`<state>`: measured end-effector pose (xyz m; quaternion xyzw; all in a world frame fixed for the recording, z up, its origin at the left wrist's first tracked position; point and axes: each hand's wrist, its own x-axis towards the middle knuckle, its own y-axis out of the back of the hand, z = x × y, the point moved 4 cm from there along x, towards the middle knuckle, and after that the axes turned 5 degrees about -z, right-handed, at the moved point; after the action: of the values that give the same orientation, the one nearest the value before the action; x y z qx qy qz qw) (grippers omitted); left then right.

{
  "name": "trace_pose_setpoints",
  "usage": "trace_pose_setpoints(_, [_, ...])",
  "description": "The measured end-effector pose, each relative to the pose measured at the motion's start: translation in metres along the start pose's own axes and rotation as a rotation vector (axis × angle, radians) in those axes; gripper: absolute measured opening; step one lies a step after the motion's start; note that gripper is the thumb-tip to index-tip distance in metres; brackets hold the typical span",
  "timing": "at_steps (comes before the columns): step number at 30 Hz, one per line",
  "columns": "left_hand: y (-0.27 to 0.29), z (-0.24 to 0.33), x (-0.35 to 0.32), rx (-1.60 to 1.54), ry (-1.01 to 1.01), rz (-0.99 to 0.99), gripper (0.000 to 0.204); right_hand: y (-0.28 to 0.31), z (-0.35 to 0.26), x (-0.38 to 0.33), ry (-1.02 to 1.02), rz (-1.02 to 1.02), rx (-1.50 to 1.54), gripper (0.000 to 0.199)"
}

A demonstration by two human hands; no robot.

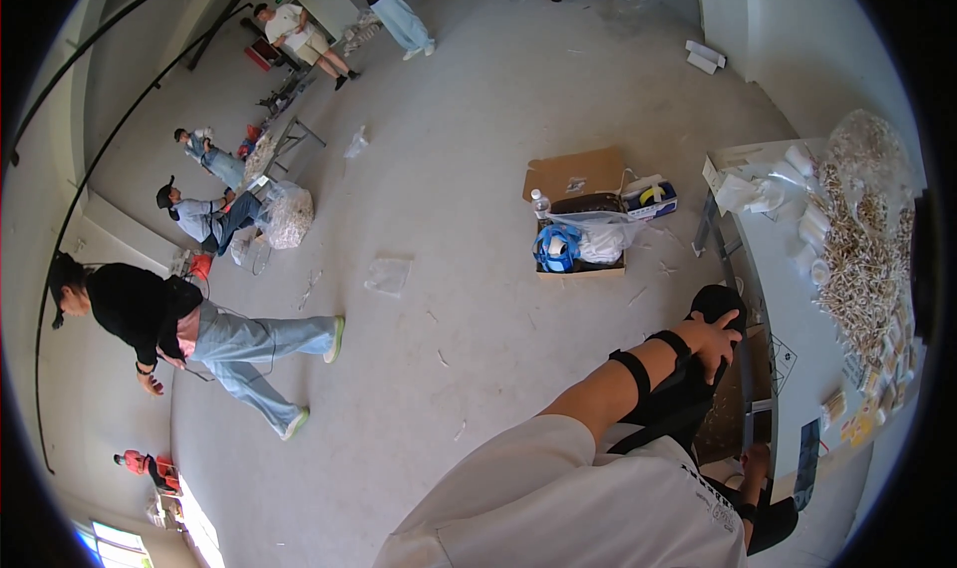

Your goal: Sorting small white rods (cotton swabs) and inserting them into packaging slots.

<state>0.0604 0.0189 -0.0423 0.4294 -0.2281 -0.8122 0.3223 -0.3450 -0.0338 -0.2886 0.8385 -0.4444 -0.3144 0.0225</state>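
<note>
My left hand point(716, 341) rests on my black-clad knee with its fingers spread, holding nothing. Two black straps point(632, 371) circle that forearm. Lower down, beside the table's near edge, my right hand point(756, 460) shows only in part, and its fingers are too hidden to read. On the pale table point(763, 239) to the right lies a large heap of thin brown sticks with white ends point(862, 269), which look like cotton swabs. White rolls or packs point(812, 227) and a clear plastic bag point(869, 149) lie against the heap.
An open cardboard box point(576, 272) stands on the floor ahead with a blue item, white plastic and a bottle point(540, 204). A person in black point(150, 314) is at the left near a cable. Others sit by a far table point(289, 134). A plastic bag point(388, 277) lies on the floor.
</note>
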Motion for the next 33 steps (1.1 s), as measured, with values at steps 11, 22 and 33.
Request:
trace_pose_setpoints(11, [0.001,0.002,-0.003,0.019,0.05,-0.029,0.07,-0.017,-0.058,-0.031,-0.092,-0.046,0.222,0.004])
trace_pose_setpoints(22, [0.002,0.002,-0.004,-0.001,0.033,-0.015,0.07,-0.024,-0.086,-0.046,-0.094,-0.027,0.164,0.008])
trace_pose_setpoints(33, [0.007,0.011,-0.015,0.013,0.072,-0.059,0.071,-0.036,-0.109,-0.069,-0.283,-0.225,-0.064,0.018])
